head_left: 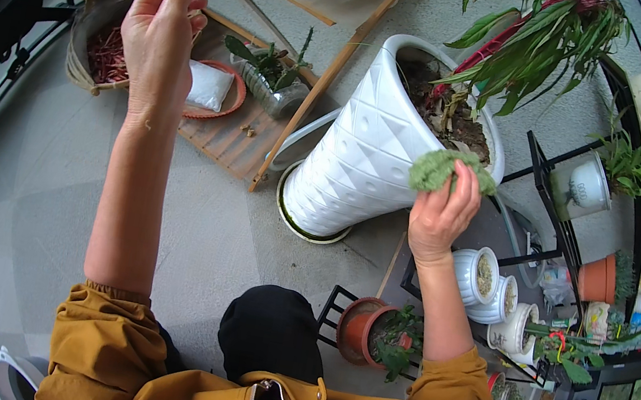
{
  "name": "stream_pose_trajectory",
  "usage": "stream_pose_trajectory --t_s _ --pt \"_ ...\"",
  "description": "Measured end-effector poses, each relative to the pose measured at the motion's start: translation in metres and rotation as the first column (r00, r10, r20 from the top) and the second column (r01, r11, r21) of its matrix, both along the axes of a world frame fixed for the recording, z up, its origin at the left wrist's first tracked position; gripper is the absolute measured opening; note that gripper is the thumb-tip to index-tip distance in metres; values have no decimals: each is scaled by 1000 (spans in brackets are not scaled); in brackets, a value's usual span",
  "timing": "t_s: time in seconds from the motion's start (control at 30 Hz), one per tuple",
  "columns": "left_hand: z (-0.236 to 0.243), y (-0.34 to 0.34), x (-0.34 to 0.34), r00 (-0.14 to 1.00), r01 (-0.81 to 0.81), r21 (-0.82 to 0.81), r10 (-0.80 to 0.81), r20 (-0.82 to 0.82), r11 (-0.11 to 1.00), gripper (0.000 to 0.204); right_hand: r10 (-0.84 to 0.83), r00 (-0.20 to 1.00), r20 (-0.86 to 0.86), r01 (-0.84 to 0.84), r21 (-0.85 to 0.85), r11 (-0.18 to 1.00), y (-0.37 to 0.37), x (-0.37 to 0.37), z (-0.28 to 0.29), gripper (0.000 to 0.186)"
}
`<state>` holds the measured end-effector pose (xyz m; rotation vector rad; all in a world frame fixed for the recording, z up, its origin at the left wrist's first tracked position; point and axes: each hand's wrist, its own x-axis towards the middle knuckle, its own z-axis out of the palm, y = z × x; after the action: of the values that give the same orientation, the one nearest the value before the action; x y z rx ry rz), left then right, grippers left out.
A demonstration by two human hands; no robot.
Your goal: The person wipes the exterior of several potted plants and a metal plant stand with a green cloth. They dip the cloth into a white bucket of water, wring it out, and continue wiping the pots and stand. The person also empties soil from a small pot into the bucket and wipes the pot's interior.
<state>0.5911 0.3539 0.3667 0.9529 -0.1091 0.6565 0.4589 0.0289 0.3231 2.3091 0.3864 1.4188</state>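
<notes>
A bunched green cloth (454,171) is gripped in my right hand (443,216), pressed against the outer side of a tall white planter (357,134) just below its rim. Diamond-shaped relief covers the planter, which leans in the view and stands in a round saucer (294,217). Soil, dry leaves and a plant with long drooping green leaves (522,60) and reddish stems fill its top. My left hand (161,25) is raised at the left, fingers curled in and thumb against them. Whatever lies between those fingers is hidden. Behind it stands a wicker basket (77,58) of dried red pods.
A slatted wooden rack (240,148) at the left holds an orange dish (208,109) with a white packet, and a potted succulent (274,74). Black metal plant stands (547,187) with several pots crowd the right. A terracotta pot (366,331) sits near my knee.
</notes>
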Motion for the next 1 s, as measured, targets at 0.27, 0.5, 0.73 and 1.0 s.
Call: stream_pose_trajectory --t_s 0.27,0.5,0.73,1.0 --pt "-17 -8 12 959 251 -439 -285 -11 863 8 -551 834 42 540 -276 796 108 133 16 29" --pt "-29 28 25 962 221 -465 -271 -44 857 7 -298 953 53 302 -132 944 67 66 -6 36" --pt "-37 10 14 934 337 -372 -355 21 865 3 -212 977 -40 195 584 788 -38 4 -16 43" --pt "-59 -25 -3 853 522 71 -518 -66 850 6 300 946 -125 166 980 -114 -144 46 37 35"
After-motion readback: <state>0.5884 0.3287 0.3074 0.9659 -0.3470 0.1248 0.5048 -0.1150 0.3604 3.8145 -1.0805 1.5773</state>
